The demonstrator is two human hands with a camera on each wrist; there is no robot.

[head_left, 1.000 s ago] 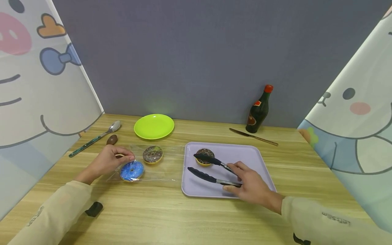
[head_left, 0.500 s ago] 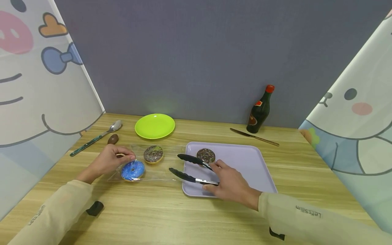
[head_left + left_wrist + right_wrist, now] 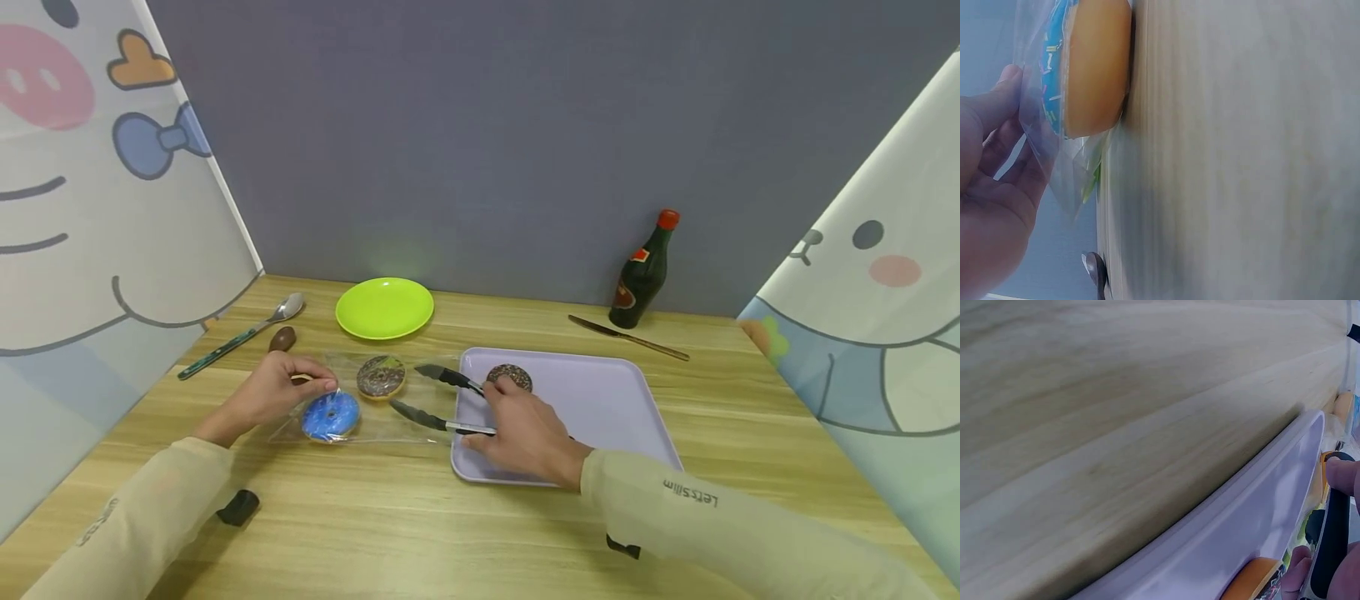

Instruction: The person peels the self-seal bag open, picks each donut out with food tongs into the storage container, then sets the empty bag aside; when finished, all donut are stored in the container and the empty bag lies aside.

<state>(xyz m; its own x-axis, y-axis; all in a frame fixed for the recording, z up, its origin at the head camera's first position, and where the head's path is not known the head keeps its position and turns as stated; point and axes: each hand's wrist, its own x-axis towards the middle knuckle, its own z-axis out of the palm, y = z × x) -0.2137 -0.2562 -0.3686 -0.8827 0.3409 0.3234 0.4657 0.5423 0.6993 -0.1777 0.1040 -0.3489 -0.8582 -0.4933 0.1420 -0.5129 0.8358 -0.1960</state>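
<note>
Head view: the wooden table [image 3: 420, 525] spreads wide before me, with room between my sleeves and to the right of the lilac tray [image 3: 592, 400]. A clear bag [image 3: 375, 417] lies flat left of the tray, one end reaching its left rim. My right hand [image 3: 525, 429] grips the tongs [image 3: 423, 417] across that rim; their tips spread apart at the bag, over or inside it, I cannot tell. My left hand [image 3: 279, 392] pinches the bag's film. Behind the bag, a lime plate [image 3: 385, 308] sits near the back wall; a dark bottle [image 3: 639, 279] stands beyond the tray. Inside the bag lie a blue doughnut [image 3: 331, 416], just beside my left fingers, and a chocolate-topped one [image 3: 381, 377], just left of the tongs' tips. Another chocolate doughnut [image 3: 517, 372] sits near the tray's back-left corner, partly behind my right hand.
</note>
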